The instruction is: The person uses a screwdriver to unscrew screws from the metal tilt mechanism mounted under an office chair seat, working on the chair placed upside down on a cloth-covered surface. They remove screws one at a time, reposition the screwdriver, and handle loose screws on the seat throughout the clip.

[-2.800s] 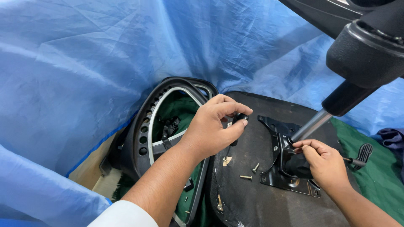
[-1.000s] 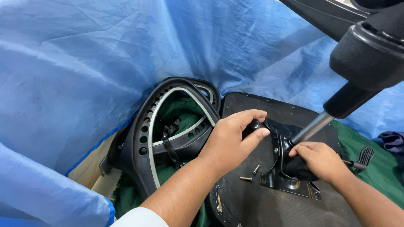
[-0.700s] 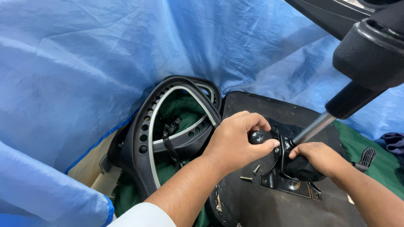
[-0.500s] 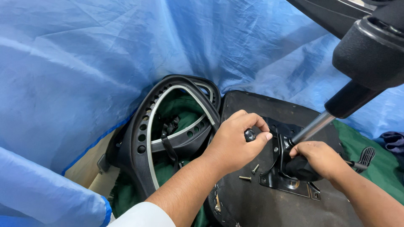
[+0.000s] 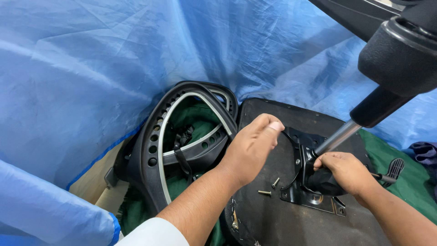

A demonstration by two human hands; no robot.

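A black chair seat pan lies upside down, with a black metal mechanism plate on it. My left hand hovers over the plate's upper left corner, fingers pinched together on something small that I cannot make out. My right hand grips the base of the mechanism where a silver gas cylinder rises up to the right. Two loose screws lie on the seat pan just below my left hand.
A black perforated chair back frame leans to the left against blue plastic sheeting. Green cloth lies at the right with a black lever handle. A large black chair base part looms at the top right.
My left hand has shifted right from the seat pan's left area to the plate's upper corner and closed its fingers more tightly. My right hand has stayed on the mechanism.
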